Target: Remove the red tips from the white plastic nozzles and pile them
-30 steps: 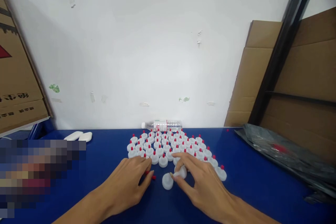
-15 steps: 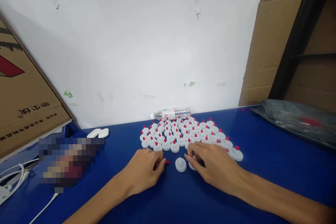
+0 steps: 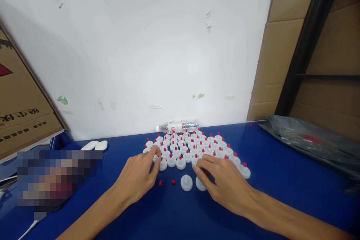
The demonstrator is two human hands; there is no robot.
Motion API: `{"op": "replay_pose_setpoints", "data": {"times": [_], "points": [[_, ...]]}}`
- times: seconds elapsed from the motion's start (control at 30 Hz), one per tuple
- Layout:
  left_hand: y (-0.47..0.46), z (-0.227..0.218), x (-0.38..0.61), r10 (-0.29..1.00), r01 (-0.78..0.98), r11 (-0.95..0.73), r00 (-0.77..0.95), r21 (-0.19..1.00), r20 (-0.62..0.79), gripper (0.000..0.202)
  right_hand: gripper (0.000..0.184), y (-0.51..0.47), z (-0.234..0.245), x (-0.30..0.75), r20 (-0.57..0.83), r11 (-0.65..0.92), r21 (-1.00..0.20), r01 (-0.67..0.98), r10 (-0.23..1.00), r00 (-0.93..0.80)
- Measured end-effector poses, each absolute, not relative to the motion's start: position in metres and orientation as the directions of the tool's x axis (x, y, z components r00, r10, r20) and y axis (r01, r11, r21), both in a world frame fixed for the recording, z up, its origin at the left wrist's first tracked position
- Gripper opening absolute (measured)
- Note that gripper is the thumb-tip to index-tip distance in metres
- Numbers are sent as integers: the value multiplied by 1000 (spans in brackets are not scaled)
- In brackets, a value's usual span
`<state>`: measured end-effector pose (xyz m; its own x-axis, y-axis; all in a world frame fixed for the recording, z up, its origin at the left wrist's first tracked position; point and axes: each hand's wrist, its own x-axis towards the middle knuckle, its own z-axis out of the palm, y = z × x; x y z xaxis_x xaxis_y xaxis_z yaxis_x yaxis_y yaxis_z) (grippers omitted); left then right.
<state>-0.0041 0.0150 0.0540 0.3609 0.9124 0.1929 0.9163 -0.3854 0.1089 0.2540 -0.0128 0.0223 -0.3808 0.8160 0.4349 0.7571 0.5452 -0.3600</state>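
Observation:
Many white round lids [image 3: 180, 163], most with small red tips, stand close together on the blue tabletop. My left hand [image 3: 137, 174] is at the front left of the group, its thumb and index finger closed about the red tip [image 3: 161, 159] of one lid. Nearer to me lie two loose red tips [image 3: 160, 183]. A bare white lid [image 3: 186, 183] sits between my hands. My right hand [image 3: 225, 180] is closed in a pinch over another white lid [image 3: 200, 184], partly hidden under its thumb; what the fingers hold is hidden.
A clear plastic bottle [image 3: 178, 126] lies behind the lids against the white wall. White oval items [image 3: 100, 145], a blurred-out object [image 3: 59, 180] and a cable are at left. A dark plastic bag [image 3: 306, 138] lies at right; cardboard [image 3: 281, 56] stands behind it.
My left hand has moved left and away from me, off the loose red tip to the front-left lid. A second loose red tip is now visible. My right hand stays over its lid; the view has shifted.

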Motion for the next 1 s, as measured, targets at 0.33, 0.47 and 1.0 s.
{"op": "replay_pose_setpoints", "data": {"times": [0.33,0.47,1.0], "points": [[21,40,-5,894,891,-434,408,135,186,18,23,-17,25,253,404,568,-470,676,819,-407],[18,42,-2,848,819,-499,393,283,355,20,21,-18,24,253,410,582,-476,659,810,-420],[-17,21,19,447,391,-888,604,243,660,8,40,-28,22,245,740,864,-272,423,469,-482]]}}
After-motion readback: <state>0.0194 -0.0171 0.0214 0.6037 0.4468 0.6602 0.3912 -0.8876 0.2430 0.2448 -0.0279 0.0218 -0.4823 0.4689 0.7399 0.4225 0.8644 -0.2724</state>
